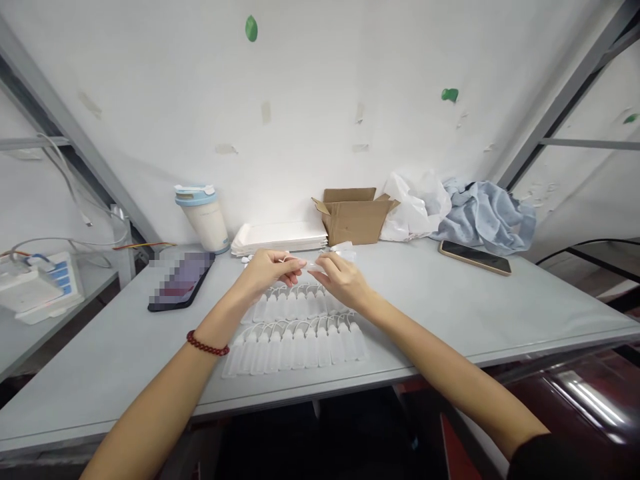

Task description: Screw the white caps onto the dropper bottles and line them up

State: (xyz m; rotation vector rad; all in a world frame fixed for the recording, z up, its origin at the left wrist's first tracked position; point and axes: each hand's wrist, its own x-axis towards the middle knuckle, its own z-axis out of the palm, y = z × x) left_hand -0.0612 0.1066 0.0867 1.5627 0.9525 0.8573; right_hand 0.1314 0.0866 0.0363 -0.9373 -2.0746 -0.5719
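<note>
My left hand (267, 272) and my right hand (345, 281) meet above the middle of the table, fingers pinched around a small translucent plastic piece (312, 265). Most of that piece is hidden by the fingertips, so its full shape cannot be made out. Below the hands lie two rows of frosted, flat plastic tags with white looped cords. The front row of tags (299, 350) is fully visible, side by side. My forearms and hands partly cover the back row of tags (293, 307). Some clear plastic (345, 250) lies just behind my right hand.
Along the wall stand a lidded cup (205, 220), stacked white trays (280, 235), an open cardboard box (355, 221), a white plastic bag (415, 207) and a crumpled blue cloth (487, 213). One phone (183, 283) lies left, another phone (475, 257) right.
</note>
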